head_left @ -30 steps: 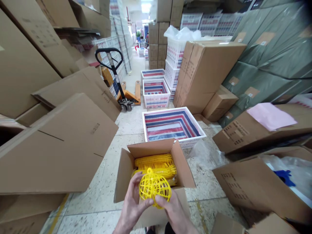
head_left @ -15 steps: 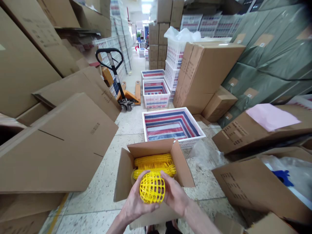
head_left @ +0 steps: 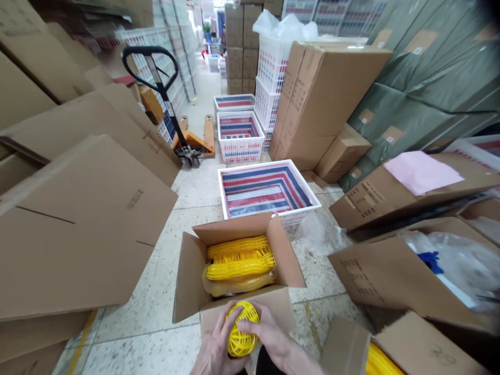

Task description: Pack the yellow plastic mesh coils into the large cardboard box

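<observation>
Compared with half a second ago, the yellow lattice ball (head_left: pixel 242 329) sits lower and closer to the body. It is now in front of the near flap of the open carton (head_left: pixel 190 284), no longer above its contents. The left hand (head_left: pixel 215 350) curls its fingers around the left side of the ball, and the right hand (head_left: pixel 270 339) lays its fingers over the top and right side. Both hands press on it from opposite sides, so the ball is held between them.

On the left, large flat cardboard sheets (head_left: pixel 82 224) lean over a pale speckled stone floor (head_left: pixel 156 323). Behind them stands a pallet jack (head_left: pixel 166 99) with a black handle and orange forks. In the middle, the carton holds stacks of yellow lattice shells (head_left: pixel 238 260), ribbed and curved, one of them wrapped in clear film. Just behind it is a white perforated basket (head_left: pixel 224 194) lined with red, white and blue striped sheet. To the right lie brown cartons, one with a pink sheet (head_left: pixel 422 172) on top. Farther right are green wrapped bundles (head_left: pixel 433 78).
</observation>
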`<act>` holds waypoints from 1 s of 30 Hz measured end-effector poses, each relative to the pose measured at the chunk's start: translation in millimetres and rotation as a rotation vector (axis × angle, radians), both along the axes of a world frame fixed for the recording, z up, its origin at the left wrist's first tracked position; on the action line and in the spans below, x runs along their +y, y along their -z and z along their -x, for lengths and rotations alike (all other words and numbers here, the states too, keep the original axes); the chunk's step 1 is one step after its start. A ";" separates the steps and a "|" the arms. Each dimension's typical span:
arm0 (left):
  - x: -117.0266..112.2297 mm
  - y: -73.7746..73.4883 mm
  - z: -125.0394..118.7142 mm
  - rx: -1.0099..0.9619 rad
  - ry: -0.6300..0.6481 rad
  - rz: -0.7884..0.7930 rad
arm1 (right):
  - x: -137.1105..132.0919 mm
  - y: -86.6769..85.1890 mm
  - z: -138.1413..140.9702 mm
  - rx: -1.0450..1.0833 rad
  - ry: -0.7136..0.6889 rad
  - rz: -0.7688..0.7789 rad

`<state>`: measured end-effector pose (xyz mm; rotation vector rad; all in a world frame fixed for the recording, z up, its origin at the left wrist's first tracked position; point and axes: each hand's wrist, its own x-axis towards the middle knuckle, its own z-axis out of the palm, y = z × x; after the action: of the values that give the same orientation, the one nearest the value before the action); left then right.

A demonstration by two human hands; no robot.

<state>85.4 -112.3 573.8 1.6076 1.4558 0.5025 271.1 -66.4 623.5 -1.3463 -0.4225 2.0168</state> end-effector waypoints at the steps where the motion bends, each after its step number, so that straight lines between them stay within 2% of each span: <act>1: -0.1 2.6 1.6 -0.027 0.021 0.077 | -6.7 6.4 -5.0 -0.001 0.032 0.014; 3: 9.4 2.5 2.6 -0.063 0.065 0.224 | -15.6 17.7 -17.5 0.021 0.071 0.050; 5: 27.0 -1.6 0.1 -0.041 0.155 0.341 | -17.7 27.8 -33.2 0.091 0.050 0.074; 9: 55.2 -3.0 -12.8 0.057 0.392 0.425 | -3.9 48.1 -70.5 0.182 -0.143 0.088; 12: 62.9 7.2 -24.5 0.101 0.451 0.390 | 19.6 58.4 -96.0 -0.001 -0.514 -0.037; 14: 68.8 16.2 -31.7 0.101 0.485 0.366 | 38.1 59.9 -106.7 -0.119 -0.692 -0.170; 15: 73.2 21.0 -34.8 0.092 0.504 0.349 | 46.7 59.4 -109.3 -0.143 -0.737 -0.222; 19: 97.8 47.5 -40.6 0.101 0.578 0.297 | 68.2 62.0 -100.2 -0.364 -0.760 -0.309; 22: 117.5 85.3 -33.2 0.153 0.621 0.303 | 69.8 84.0 -83.9 -0.508 -0.740 -0.337; 24: 130.8 123.8 -23.9 0.188 0.630 0.291 | 68.0 110.6 -75.9 -0.519 -0.686 -0.306; 26: 145.0 173.0 -15.5 0.268 0.596 0.242 | 67.2 143.6 -72.5 -0.556 -0.556 -0.211; 30: 172.8 286.7 -16.6 0.481 0.461 0.039 | 73.0 210.8 -78.1 -0.641 -0.236 0.000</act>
<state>102.0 60.5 287.2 2.0439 1.3452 -0.1895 349.3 6.7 412.7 -2.0131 -0.8980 1.7129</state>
